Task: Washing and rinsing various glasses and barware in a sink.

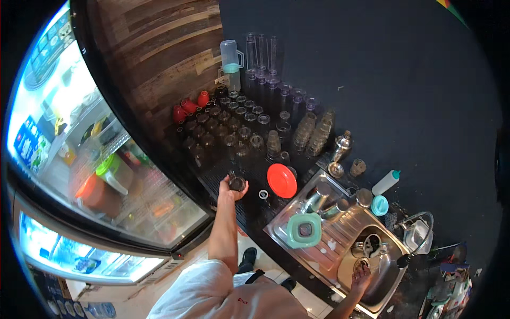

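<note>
My left hand (232,189) reaches out over the dark counter, its fingers wrapped round a small glass cup (237,183) at the near edge of the rows of upturned glasses (230,140). Down in the metal sink basin (344,268), my right hand (361,276) has its fingers closed at the rim of a glass (362,265); the fingers partly cover it. Beside that glass in the basin lie a metal cup (357,249) and a dark and white round item (372,243).
Right of my left hand lie a red plate (282,181) and a small round lid (263,194). A green plastic container (304,231) sits on the drainboard near metal tumblers (317,196). A curved faucet (425,234) overhangs the sink. At left stands a glass-door fridge (138,175).
</note>
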